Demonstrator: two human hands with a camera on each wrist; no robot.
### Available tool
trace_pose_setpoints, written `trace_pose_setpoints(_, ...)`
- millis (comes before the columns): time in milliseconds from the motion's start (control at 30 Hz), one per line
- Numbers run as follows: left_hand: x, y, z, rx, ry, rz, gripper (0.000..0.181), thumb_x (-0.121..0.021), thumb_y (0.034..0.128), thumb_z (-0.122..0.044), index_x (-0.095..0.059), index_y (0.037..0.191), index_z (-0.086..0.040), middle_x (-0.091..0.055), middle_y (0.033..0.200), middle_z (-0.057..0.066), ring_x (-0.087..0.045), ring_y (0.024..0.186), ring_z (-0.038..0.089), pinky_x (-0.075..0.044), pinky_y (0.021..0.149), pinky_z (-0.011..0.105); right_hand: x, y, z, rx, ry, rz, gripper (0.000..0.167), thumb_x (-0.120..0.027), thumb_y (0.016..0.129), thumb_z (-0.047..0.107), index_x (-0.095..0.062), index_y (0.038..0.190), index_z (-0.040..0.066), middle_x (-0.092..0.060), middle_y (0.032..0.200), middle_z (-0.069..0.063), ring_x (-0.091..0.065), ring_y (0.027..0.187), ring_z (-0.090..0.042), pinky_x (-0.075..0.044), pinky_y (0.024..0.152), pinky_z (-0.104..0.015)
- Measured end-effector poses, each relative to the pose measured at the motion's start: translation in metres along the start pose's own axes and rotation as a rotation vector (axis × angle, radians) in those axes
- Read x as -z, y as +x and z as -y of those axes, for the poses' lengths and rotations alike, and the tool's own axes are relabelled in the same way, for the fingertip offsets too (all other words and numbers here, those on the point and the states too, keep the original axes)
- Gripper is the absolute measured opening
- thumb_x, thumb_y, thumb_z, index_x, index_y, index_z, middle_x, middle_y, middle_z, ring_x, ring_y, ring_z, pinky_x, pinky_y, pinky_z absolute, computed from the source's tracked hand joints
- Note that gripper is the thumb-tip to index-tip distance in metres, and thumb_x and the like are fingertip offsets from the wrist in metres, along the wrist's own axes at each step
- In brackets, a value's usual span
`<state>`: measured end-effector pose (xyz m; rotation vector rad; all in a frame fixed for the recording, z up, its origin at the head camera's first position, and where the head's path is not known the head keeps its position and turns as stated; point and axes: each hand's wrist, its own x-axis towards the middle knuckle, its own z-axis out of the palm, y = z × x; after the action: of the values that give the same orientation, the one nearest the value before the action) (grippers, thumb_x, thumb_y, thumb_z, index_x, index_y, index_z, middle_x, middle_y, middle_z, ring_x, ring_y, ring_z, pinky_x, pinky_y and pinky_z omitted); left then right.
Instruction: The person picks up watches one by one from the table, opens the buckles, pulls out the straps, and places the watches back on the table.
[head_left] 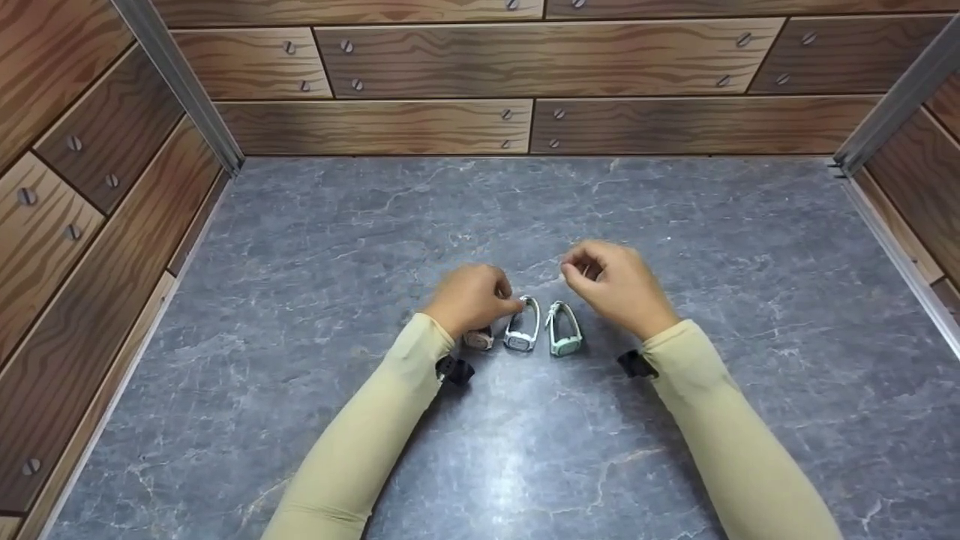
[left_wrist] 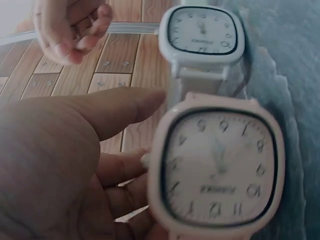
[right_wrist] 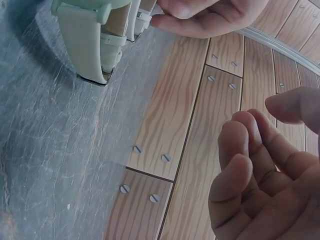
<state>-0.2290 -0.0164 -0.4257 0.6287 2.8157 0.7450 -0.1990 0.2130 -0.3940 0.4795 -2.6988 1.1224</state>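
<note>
Three wristwatches with closed straps stand in a row on the grey marbled surface. My left hand (head_left: pixel 472 296) is over the pink watch (head_left: pixel 478 341), partly hiding it, with its thumb by the strap of the white watch (head_left: pixel 519 342). In the left wrist view the thumb (left_wrist: pixel 135 107) stands apart from the loosely bent fingers, which the pink watch partly covers; whether they touch a strap is unclear. The mint green watch (head_left: pixel 567 346) stands at the right of the row. My right hand (head_left: pixel 619 285) hovers beyond and right of it, its fingers loosely curled around nothing.
Wood-patterned panels (head_left: pixel 420 124) wall the grey marbled surface (head_left: pixel 375 217) at the back and both sides. Metal strips (head_left: pixel 191 97) run up the back corners. A dark device (head_left: pixel 637 364) sits at each wrist.
</note>
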Motion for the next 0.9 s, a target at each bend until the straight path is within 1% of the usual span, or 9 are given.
trace_pose_setpoints(100, -0.004, 0.002, -0.004, 0.021, 0.043, -0.001, 0.027, -0.081, 0.0872, -0.043, -0.08, 0.084, -0.015, -0.074, 0.079, -0.004, -0.063, 0.07, 0.017, -0.053, 0.065, 0.035, 0.001, 0.0, 0.0, 0.003, -0.001, 0.0, 0.007, -0.069, 0.096, 0.01, -0.075, 0.097, 0.006, -0.072, 0.087, -0.004, -0.063, 0.077, -0.017, -0.052, 0.071, -0.028)
trace_pose_setpoints(200, -0.007, 0.004, -0.006, 0.041, 0.064, -0.009, 0.026, -0.082, 0.0853, -0.04, -0.078, 0.074, -0.017, -0.068, 0.068, -0.007, -0.058, 0.063, 0.015, -0.048, 0.058, 0.033, 0.001, -0.001, 0.001, 0.003, -0.002, 0.007, 0.007, -0.069, 0.096, 0.01, -0.075, 0.097, 0.006, -0.072, 0.087, -0.004, -0.062, 0.077, -0.016, -0.052, 0.071, -0.028)
trace_pose_setpoints(300, -0.01, 0.005, -0.006, 0.053, 0.053, -0.02, 0.026, -0.081, 0.0856, -0.035, -0.073, 0.067, -0.018, -0.06, 0.062, -0.01, -0.055, 0.061, 0.014, -0.043, 0.055, 0.031, 0.001, -0.001, 0.001, -0.001, -0.004, 0.01, 0.008, -0.068, 0.096, 0.011, -0.075, 0.096, 0.007, -0.072, 0.087, -0.003, -0.062, 0.077, -0.016, -0.052, 0.071, -0.029)
trace_pose_setpoints(367, -0.01, 0.005, -0.005, 0.043, 0.042, -0.03, 0.028, -0.079, 0.0861, -0.03, -0.068, 0.063, -0.019, -0.057, 0.061, -0.011, -0.053, 0.06, 0.014, -0.042, 0.055, 0.031, 0.002, -0.001, 0.001, -0.004, -0.005, 0.01, 0.008, -0.068, 0.096, 0.011, -0.075, 0.096, 0.007, -0.071, 0.086, -0.003, -0.062, 0.077, -0.016, -0.051, 0.071, -0.03)
trace_pose_setpoints(467, -0.009, 0.004, -0.004, 0.011, 0.016, -0.042, 0.03, -0.077, 0.0877, -0.027, -0.066, 0.061, -0.019, -0.056, 0.06, -0.011, -0.053, 0.06, 0.014, -0.044, 0.057, 0.031, 0.002, 0.0, 0.001, -0.005, -0.005, 0.009, 0.008, -0.068, 0.096, 0.012, -0.075, 0.095, 0.008, -0.071, 0.086, -0.002, -0.061, 0.076, -0.016, -0.05, 0.071, -0.03)
trace_pose_setpoints(567, -0.006, 0.004, -0.004, -0.029, -0.002, -0.071, 0.025, -0.077, 0.0877, -0.026, -0.071, 0.065, -0.017, -0.058, 0.061, -0.011, -0.054, 0.06, 0.013, -0.046, 0.059, 0.033, 0.003, 0.0, 0.001, -0.009, 0.005, 0.013, 0.007, -0.068, 0.097, 0.012, -0.075, 0.095, 0.008, -0.071, 0.086, -0.002, -0.061, 0.077, -0.016, -0.05, 0.071, -0.03)
trace_pose_setpoints(667, -0.001, 0.004, -0.005, -0.058, -0.03, -0.108, 0.026, -0.076, 0.0883, -0.023, -0.069, 0.065, -0.017, -0.056, 0.06, -0.011, -0.05, 0.059, 0.012, -0.043, 0.058, 0.03, 0.004, 0.0, 0.0, -0.016, 0.015, 0.013, 0.007, -0.069, 0.097, 0.012, -0.075, 0.096, 0.008, -0.071, 0.087, -0.003, -0.061, 0.077, -0.016, -0.051, 0.071, -0.028)
trace_pose_setpoints(800, 0.006, 0.002, -0.009, -0.067, -0.06, -0.147, 0.03, -0.074, 0.0911, -0.023, -0.063, 0.063, -0.017, -0.051, 0.059, -0.011, -0.045, 0.056, 0.01, -0.036, 0.055, 0.027, 0.005, 0.0, -0.001, -0.017, 0.02, 0.008, 0.007, -0.069, 0.096, 0.011, -0.075, 0.095, 0.007, -0.072, 0.087, -0.003, -0.062, 0.076, -0.016, -0.05, 0.07, -0.026)
trace_pose_setpoints(900, 0.012, 0.0, -0.013, -0.061, -0.068, -0.164, 0.027, -0.074, 0.0932, -0.026, -0.07, 0.069, -0.016, -0.057, 0.062, -0.011, -0.048, 0.056, 0.008, -0.04, 0.056, 0.026, 0.005, 0.0, -0.002, -0.009, 0.026, 0.008, 0.007, -0.069, 0.097, 0.011, -0.075, 0.095, 0.007, -0.072, 0.086, -0.003, -0.062, 0.076, -0.016, -0.05, 0.069, -0.025)
